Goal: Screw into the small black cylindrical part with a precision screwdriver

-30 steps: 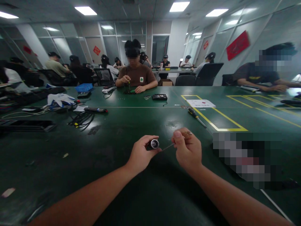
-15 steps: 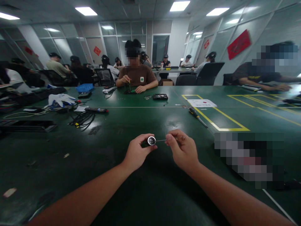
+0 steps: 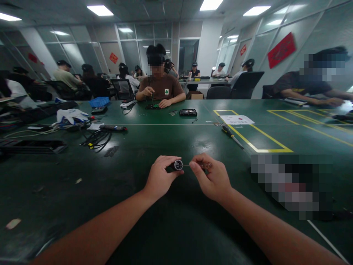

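My left hand (image 3: 160, 176) is closed around a small dark cylinder (image 3: 178, 165), its silver-rimmed open end facing me. Inside that end some inner parts show, too small to make out. From the right, a thin metal rod (image 3: 186, 165) reaches the cylinder's rim; whether its tip is inside or only touching, I cannot tell. My right hand (image 3: 212, 176) pinches the rod between thumb and fingers, and the rest of it is mostly hidden in the grip. Both hands are held over the green table (image 3: 132, 221).
A yellow-and-black screwdriver (image 3: 232, 136) lies beyond my right hand. Black cables (image 3: 97, 140), a pen-shaped tool (image 3: 113, 128) and white gloves (image 3: 72, 117) lie at left. A blurred-out item (image 3: 289, 186) is at right. Across the table a person (image 3: 161, 86) works on a green board.
My right hand has shifted slightly left, toward the cylinder, so less of the rod shows. The cylinder has turned a little in my left hand.
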A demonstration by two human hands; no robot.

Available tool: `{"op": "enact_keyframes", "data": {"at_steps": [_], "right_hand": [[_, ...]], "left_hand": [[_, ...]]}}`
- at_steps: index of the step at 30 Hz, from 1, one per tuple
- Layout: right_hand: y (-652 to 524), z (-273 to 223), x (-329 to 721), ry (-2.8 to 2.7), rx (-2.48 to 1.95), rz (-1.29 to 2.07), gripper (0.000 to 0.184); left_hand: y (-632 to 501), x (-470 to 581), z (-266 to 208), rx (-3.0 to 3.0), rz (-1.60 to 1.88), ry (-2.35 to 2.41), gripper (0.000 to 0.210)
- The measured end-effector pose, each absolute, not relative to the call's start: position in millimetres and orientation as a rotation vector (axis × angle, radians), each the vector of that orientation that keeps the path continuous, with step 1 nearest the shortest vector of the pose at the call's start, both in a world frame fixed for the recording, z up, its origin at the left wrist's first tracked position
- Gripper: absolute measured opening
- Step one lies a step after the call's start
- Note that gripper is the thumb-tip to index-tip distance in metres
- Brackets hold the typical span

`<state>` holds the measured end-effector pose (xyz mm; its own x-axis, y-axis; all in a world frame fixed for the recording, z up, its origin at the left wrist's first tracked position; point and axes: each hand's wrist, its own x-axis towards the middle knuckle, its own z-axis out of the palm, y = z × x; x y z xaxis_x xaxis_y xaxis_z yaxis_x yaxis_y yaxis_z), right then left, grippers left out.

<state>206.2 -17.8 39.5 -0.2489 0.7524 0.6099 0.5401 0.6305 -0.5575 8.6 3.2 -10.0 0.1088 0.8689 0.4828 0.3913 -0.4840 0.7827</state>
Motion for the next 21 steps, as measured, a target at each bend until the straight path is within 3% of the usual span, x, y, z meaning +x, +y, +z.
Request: {"op": "enact_keyframes", "data": {"at_steps": [7, 16, 21], "right_hand": [[-21.2, 40.5, 204.0, -2.093, -0.870, 0.306, 0.013], [-1.4, 27.6, 203.6, -1.498, -0.831, 1.070, 0.019], [2.3, 26.0, 198.2, -1.192, -0.770, 1.330, 0.024]], "left_hand": [[-1.9, 7.6, 1.8, 2.155, 1.227, 1.383, 0.027], [2.4, 5.0, 1.6, 2.015, 1.419, 1.433, 0.034], [2.4, 4.6, 3.4, 1.963, 1.430, 1.406, 0.036]]}}
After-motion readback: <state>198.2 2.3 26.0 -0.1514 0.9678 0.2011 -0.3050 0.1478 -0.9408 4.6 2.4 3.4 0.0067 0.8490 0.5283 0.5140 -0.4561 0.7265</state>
